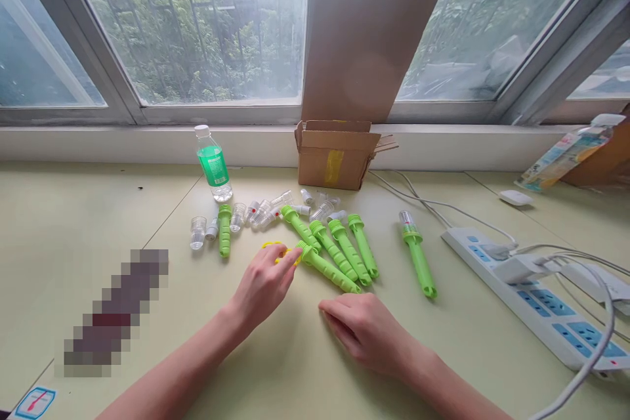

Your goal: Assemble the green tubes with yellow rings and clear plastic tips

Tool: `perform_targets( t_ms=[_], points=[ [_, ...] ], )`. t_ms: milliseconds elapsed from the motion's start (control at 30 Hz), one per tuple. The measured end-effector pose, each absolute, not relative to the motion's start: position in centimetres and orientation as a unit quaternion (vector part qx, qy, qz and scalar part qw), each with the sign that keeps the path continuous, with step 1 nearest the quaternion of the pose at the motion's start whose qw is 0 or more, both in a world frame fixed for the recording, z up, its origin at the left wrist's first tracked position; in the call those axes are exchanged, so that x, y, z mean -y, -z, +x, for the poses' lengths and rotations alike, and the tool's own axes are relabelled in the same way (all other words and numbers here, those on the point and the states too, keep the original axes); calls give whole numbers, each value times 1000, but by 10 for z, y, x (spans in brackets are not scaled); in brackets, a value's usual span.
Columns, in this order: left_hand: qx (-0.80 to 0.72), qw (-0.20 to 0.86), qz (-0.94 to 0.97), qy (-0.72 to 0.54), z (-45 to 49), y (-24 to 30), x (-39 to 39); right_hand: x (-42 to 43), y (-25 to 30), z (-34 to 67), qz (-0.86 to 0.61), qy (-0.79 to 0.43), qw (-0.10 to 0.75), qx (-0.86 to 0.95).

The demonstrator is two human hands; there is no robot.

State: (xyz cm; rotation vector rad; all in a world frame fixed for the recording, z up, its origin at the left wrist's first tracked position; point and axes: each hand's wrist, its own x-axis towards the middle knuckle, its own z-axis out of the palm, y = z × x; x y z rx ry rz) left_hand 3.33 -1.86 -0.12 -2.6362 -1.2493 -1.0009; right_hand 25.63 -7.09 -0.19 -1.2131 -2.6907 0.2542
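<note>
My left hand reaches forward over the table with its fingertips on a small yellow ring, beside the head of a green ribbed handle. Three more green handles lie fanned next to it. My right hand rests palm down on the table, fingers loosely curled, just below the tips of those handles and holding nothing. One assembled green handle with a clear cap lies apart to the right. Another green handle lies among several small clear caps.
A water bottle with a green label and an open cardboard box stand by the window sill. A white power strip with plugs and cables occupies the right side. A blurred patch lies at the left.
</note>
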Motion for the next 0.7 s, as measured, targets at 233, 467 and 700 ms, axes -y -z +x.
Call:
perform_targets(
  t_ms=[233, 467, 700],
  points=[
    [403, 23, -847, 346, 35, 4, 19, 70, 2, 256, -410, -91, 89, 903],
    [403, 21, -853, 330, 33, 1, 18, 70, 3, 256, -406, -92, 99, 904],
    [392, 37, -860, 325, 34, -2, 20, 71, 4, 257, -400, -90, 113, 905]
  ],
)
